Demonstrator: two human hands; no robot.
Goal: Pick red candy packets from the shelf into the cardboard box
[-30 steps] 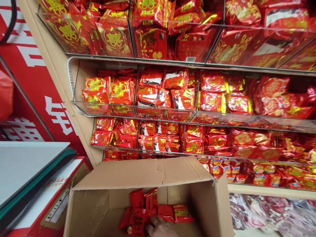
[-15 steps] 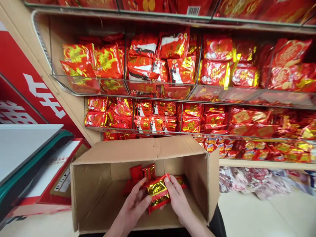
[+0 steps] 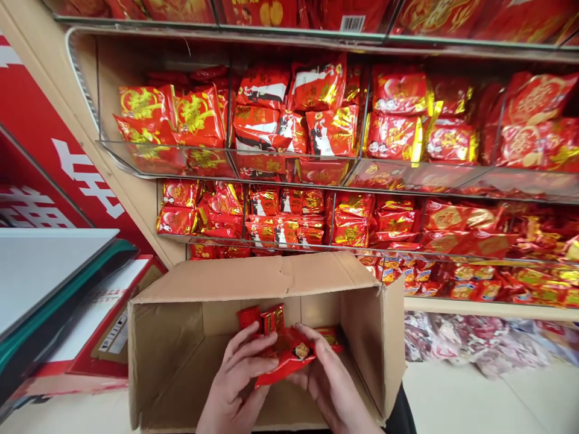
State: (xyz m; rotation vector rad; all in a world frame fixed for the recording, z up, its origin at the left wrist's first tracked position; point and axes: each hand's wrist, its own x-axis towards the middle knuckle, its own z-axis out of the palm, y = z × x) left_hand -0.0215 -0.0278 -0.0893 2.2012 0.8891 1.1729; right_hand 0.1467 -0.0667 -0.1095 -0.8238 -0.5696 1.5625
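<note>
Two hands work inside one open cardboard box [image 3: 181,337] that sits low in front of the shelves. The left hand [image 3: 235,380] and the right hand [image 3: 328,386] share a single red foil packet [image 3: 284,358], holding it above the box floor: the left fingers [image 3: 253,349] curl over its left end, the right fingers close on its right end, thumb on top. Behind that packet, against the far wall of the box, lie a few more red and gold packets [image 3: 265,318]; I count at least three, and the hands hide whatever else is there.

The box has four upright walls and its flaps are folded outward. It stands on a pale, smooth floor [image 3: 474,401].

Behind it rises a shelf unit [image 3: 136,181] with four tiers in sight, each tier split by clear dividers into bins. The bins are crammed with shiny red and gold snack bags [image 3: 398,126], far too many to count; the bags in the middle tier are larger than those one tier down. Under the lowest tier lies a heap of pale pink wrapped goods [image 3: 452,340]. To the left stands a red sign with white characters [image 3: 67,175], and nearer, a grey slab edged in green [image 3: 40,277] rests over a flat red carton [image 3: 104,337].
</note>
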